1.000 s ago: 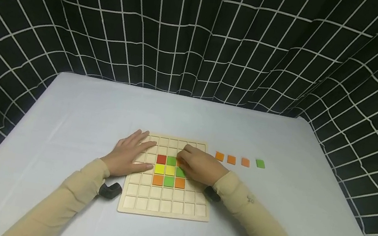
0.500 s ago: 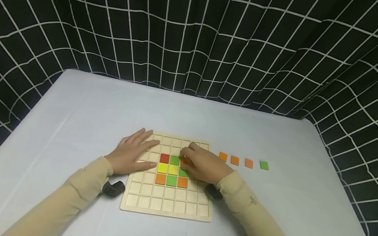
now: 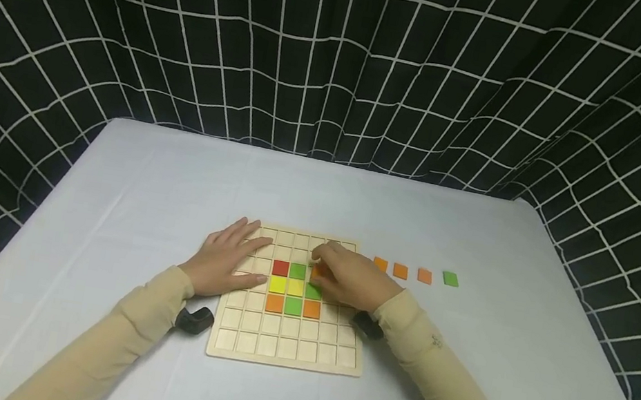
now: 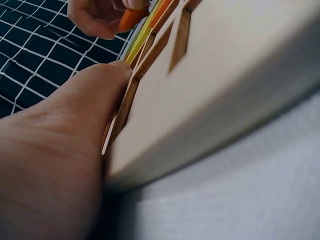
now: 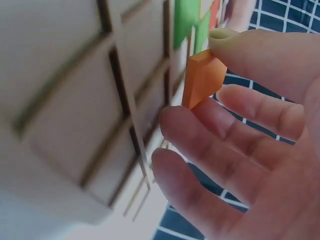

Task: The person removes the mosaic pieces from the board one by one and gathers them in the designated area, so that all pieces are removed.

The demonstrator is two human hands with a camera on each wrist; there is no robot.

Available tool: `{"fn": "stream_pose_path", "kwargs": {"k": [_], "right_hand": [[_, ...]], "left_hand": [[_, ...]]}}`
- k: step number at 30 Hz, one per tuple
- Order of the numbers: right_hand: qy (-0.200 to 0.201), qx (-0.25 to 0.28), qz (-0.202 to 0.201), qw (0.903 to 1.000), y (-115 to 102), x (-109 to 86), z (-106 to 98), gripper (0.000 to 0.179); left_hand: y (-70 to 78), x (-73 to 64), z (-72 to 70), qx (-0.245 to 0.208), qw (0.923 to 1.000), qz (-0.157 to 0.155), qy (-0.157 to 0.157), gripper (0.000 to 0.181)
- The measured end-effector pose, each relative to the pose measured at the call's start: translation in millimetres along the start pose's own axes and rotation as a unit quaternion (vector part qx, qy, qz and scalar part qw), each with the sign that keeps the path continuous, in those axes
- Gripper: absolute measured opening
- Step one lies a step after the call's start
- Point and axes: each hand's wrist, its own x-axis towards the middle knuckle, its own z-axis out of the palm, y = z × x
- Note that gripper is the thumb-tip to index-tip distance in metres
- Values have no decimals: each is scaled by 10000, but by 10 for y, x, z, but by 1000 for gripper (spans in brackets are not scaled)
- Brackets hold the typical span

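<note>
- Right hand (image 3: 356, 280): a pinch grip, thumb and fingertips clamped on one orange tile (image 5: 207, 80), the remaining fingers loosely bent beside it.
- Orange tile: held tilted on edge over the wooden grid board (image 3: 286, 348), at half past one from the middle yellow tile (image 3: 295, 288); whether its lower edge touches the board cannot be told.
- Right arm: the beige right sleeve (image 3: 442, 387) slopes away from the hand toward half past four, the back of the hand uppermost in the head view.
- Left hand (image 3: 219, 262): fingers apart and extended, grasping nothing; it rests on the board's rim at between nine and ten o'clock from the board's centre, fingers toward one o'clock, thumb toward three.
- Left arm: the beige left sleeve (image 3: 110, 334) runs from the wrist toward half past seven.
- Set around the middle yellow tile: green at twelve, three and six o'clock; yellow at nine; red at half past ten; orange at half past four and half past seven.
- Loose tiles (image 3: 400, 271): three orange-toned and one green, in a row on the white table (image 3: 462, 341), at two o'clock from the board.
</note>
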Motion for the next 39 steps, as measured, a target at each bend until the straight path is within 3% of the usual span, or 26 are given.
{"fn": "stream_pose_path", "kwargs": {"k": [6, 14, 26, 33, 39], "right_hand": [[40, -305, 242, 9992, 84, -139, -154, 30], [298, -622, 447, 9966, 280, -500, -311, 23], [-28, -276, 1207, 9923, 463, -813, -213, 22], [-85, -276, 1045, 9941, 489, -817, -120, 15], [77, -338, 734, 9967, 475, -821, -110, 14]], "left_hand": [[-22, -10, 18, 2, 10000, -25, 28, 73], [18, 22, 14, -129, 9999, 79, 23, 73], [27, -2, -14, -45, 10000, 40, 62, 73], [1, 6, 6, 82, 9999, 61, 92, 73], [27, 1, -4, -99, 9998, 100, 131, 71]]}}
